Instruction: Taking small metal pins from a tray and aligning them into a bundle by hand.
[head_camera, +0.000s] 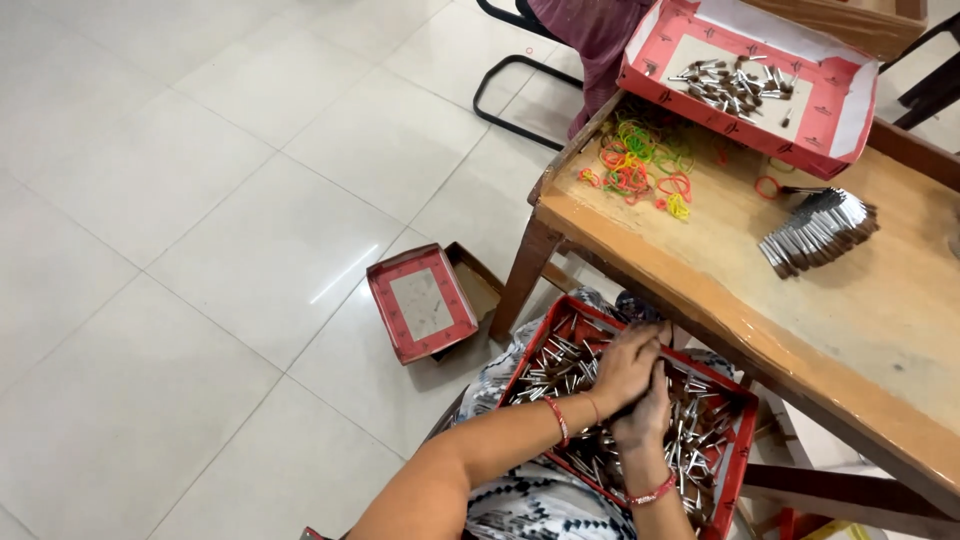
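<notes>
We look down at our two hands, which meet over a red box (738, 470) that rests on our lap, below the edge of the wooden surface (800, 300). The box is full of small metal pins (545, 375) with dark ends, lying in all directions. Our left hand (625, 365) comes in from the left with a red bangle on the wrist, and its fingers are curled down onto the right hand (645, 410) – the two hands touch each other above the middle of the box. The right hand is dark with dirt and points upward; its fingers are closed together with those of the left, but we cannot tell whether they hold any pins, because the hands cover each other.

On the surface, well apart from the hands, lies a neat bundle of the same pins (820, 232), laid side by side. Near it is a heap of coloured rubber bands (640, 160) – green, orange, yellow and red. A second red box (850, 110), tilted and resting on the far edge, holds a few more pins. On the tiled floor (200, 200) beside the leg of the surface lies a red box lid (420, 302), and behind it a person in a purple garment (595, 40) sits on a black chair
</notes>
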